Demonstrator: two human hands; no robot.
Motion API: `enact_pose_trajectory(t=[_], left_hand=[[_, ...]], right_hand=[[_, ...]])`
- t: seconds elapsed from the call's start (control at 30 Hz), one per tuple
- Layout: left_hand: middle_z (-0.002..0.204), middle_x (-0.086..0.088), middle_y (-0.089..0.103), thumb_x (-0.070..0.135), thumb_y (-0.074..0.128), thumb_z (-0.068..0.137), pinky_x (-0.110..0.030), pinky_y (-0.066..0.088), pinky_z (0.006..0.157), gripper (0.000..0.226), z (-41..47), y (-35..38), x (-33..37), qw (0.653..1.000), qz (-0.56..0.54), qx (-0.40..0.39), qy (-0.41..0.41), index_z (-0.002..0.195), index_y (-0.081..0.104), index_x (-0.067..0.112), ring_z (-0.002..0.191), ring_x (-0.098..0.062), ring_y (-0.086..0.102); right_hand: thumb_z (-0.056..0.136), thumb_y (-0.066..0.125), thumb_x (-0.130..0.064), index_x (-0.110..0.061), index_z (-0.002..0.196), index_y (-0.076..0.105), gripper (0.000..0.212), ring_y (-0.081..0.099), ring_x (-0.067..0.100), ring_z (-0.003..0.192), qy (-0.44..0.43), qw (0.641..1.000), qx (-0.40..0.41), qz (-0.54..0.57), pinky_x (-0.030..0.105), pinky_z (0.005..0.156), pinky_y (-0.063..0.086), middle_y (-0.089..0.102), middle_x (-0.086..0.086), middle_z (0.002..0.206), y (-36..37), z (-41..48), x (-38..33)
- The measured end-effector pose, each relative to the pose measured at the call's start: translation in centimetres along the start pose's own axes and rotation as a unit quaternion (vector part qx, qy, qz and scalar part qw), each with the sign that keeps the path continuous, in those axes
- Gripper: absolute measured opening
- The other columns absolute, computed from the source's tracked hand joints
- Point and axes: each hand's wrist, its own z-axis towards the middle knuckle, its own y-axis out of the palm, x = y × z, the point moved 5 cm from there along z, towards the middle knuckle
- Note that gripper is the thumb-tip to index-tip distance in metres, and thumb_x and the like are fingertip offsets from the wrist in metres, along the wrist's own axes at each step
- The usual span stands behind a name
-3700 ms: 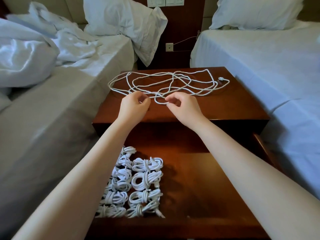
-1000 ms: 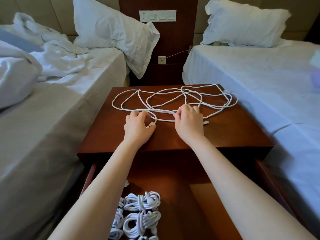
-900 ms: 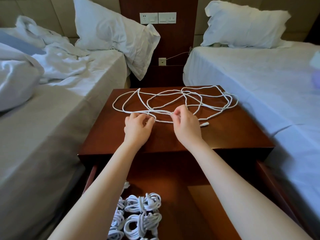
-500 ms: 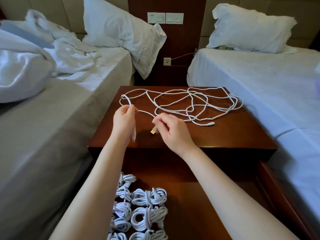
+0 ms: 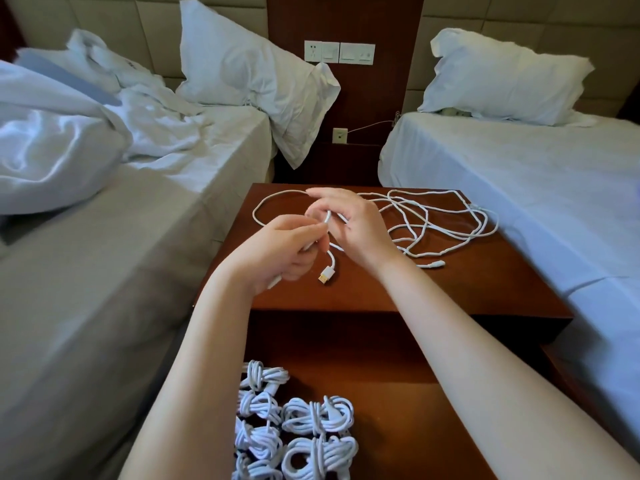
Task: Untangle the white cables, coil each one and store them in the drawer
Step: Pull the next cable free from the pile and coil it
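While both hands are held just above the nightstand (image 5: 485, 289), each grips the same white cable (image 5: 333, 260): the left hand (image 5: 284, 254) has its fingers curled round it and pinches it between thumb and forefinger, and the right hand (image 5: 356, 226), just beside and behind, has its fingers bent round a loop of it. Below the left pinch the cable drops in a short curve to a USB plug (image 5: 325, 274) with a gold-coloured tip, near the front edge of the top; whether the plug touches the wood cannot be told. A white end (image 5: 275, 282) shows under the left palm. The remaining cable length lies as a loose tangle (image 5: 446, 216) on the rear and right part of the top, with a small connector (image 5: 437, 264) at its front. The drawer (image 5: 398, 386) beneath is pulled open; tied coils (image 5: 317, 415) sit in rows in its left part, touching one another
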Motion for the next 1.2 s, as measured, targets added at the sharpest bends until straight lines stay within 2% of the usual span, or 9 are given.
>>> enact_pose_trajectory(t=[0.17, 0.27, 0.4, 0.5, 0.63, 0.73, 0.87, 1.0, 1.2], left_hand=[[0.054, -0.004, 0.044, 0.023, 0.039, 0.102, -0.025, 0.036, 0.050, 0.039, -0.1, 0.8, -0.1, 0.996, 0.053, -0.065, 0.007, 0.066, 0.050, 0.011, 0.052, -0.020, 0.037], [0.050, 0.000, 0.034, 0.023, 0.040, 0.100, -0.024, 0.025, 0.045, 0.039, -0.4, 1.8, 0.4, 0.992, -0.031, -0.125, 0.010, 0.063, 0.044, 0.012, 0.046, -0.013, 0.025], [0.047, 0.004, 0.032, 0.023, 0.040, 0.091, -0.018, 0.025, 0.040, 0.033, -0.7, 1.8, 2.3, 0.966, -0.184, -0.158, 0.085, 0.059, 0.046, 0.014, 0.042, -0.008, 0.025], [0.048, 0.006, 0.034, 0.022, 0.039, 0.090, -0.017, 0.027, 0.041, 0.035, -0.4, 0.9, 2.7, 0.958, -0.232, -0.108, 0.126, 0.057, 0.051, 0.016, 0.043, -0.006, 0.026], [0.053, 0.004, 0.039, 0.015, 0.042, 0.091, -0.019, 0.029, 0.047, 0.030, 0.4, -1.1, 1.8, 0.943, -0.275, 0.056, 0.179, 0.065, 0.057, 0.014, 0.048, -0.007, 0.031], [0.061, 0.006, 0.046, 0.013, 0.037, 0.097, -0.026, 0.040, 0.057, 0.029, 0.6, -2.7, 0.8, 0.944, -0.144, 0.221, 0.196, 0.075, 0.056, 0.016, 0.055, -0.008, 0.040], [0.077, 0.011, 0.049, 0.014, 0.037, 0.099, -0.028, 0.049, 0.076, 0.030, 0.2, -3.5, 0.1, 0.894, 0.062, 0.389, 0.211, 0.073, 0.052, 0.022, 0.065, -0.001, 0.054], [0.076, 0.010, 0.051, 0.008, 0.038, 0.100, -0.004, 0.035, 0.064, 0.028, 0.2, -3.1, -0.5, 0.866, 0.198, 0.414, 0.199, 0.075, 0.051, 0.009, 0.071, -0.009, 0.052], [0.069, 0.003, 0.054, 0.023, 0.034, 0.103, -0.013, 0.040, 0.050, 0.026, 1.3, -0.7, -1.3, 0.903, 0.236, 0.338, 0.116, 0.085, 0.050, 0.013, 0.053, -0.010, 0.054]], right_hand=[[0.096, 0.051, -0.011, -0.006, 0.100, 0.071, 0.020, 0.061, 0.013, 0.091, -0.040, 0.998, 0.022, -0.053, 0.023, 0.078, 0.049, 0.068, -0.001, 0.094, -0.8, 1.0, -0.3], [0.099, 0.050, -0.011, -0.009, 0.104, 0.068, 0.019, 0.056, 0.005, 0.087, -0.030, 0.999, 0.017, -0.040, 0.014, 0.075, 0.043, 0.061, -0.010, 0.093, -1.1, 1.0, -0.5], [0.095, 0.053, -0.007, -0.010, 0.105, 0.062, 0.014, 0.059, 0.012, 0.082, 0.089, 0.989, -0.113, -0.044, 0.029, 0.076, 0.049, 0.063, -0.004, 0.088, 1.8, -0.1, 0.4], [0.095, 0.048, -0.004, -0.002, 0.100, 0.061, 0.014, 0.060, 0.035, 0.096, 0.141, 0.965, -0.200, -0.098, 0.044, 0.085, 0.048, 0.062, 0.014, 0.094, 4.8, -1.6, 0.7], [0.101, 0.046, -0.025, -0.018, 0.084, 0.048, 0.019, 0.055, 0.021, 0.060, 0.061, 0.981, -0.172, -0.069, 0.032, 0.060, 0.040, 0.055, -0.001, 0.063, 4.5, -4.0, -2.0], [0.101, 0.046, -0.025, -0.018, 0.086, 0.052, 0.017, 0.056, 0.016, 0.057, 0.047, 0.989, -0.117, -0.073, 0.026, 0.055, 0.036, 0.058, -0.003, 0.064, 3.5, -4.7, -1.7], [0.097, 0.055, -0.030, -0.023, 0.077, 0.050, 0.021, 0.046, 0.009, 0.056, 0.053, 0.995, -0.039, -0.070, 0.022, 0.056, 0.028, 0.048, -0.012, 0.063, 1.9, -4.5, -0.7], [0.090, 0.065, -0.035, -0.022, 0.067, 0.050, 0.030, 0.043, 0.006, 0.057, 0.081, 0.995, 0.043, -0.027, 0.023, 0.060, 0.028, 0.041, -0.016, 0.056, -0.7, -4.3, 0.3], [0.084, 0.072, -0.031, -0.013, 0.079, 0.067, 0.020, 0.054, 0.012, 0.068, 0.084, 0.995, 0.054, -0.007, 0.031, 0.057, 0.046, 0.063, -0.003, 0.075, -3.7, -4.8, 0.0]])
